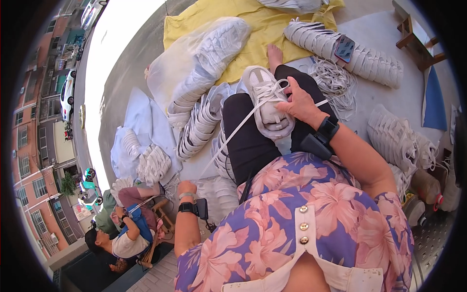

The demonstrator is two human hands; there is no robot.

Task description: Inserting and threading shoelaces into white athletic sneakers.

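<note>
A white and grey shoe upper rests across my thighs, its toe pointing away from me. White shoelace is threaded through its eyelets, and one long end runs straight down to the left. My left hand is closed at the far end of that lace, out beside my left hip; its fingers are partly hidden. Over the right side of the upper, my right hand is bent, with the thumb on the tongue and the fingers at a lace loop. A lace end sticks out behind this hand.
Nested rows of shoe uppers lie left, with a plastic-wrapped row on yellow cloth. A phone sits on another row at upper right. Loose laces are piled beside my leg. Another person sits at lower left.
</note>
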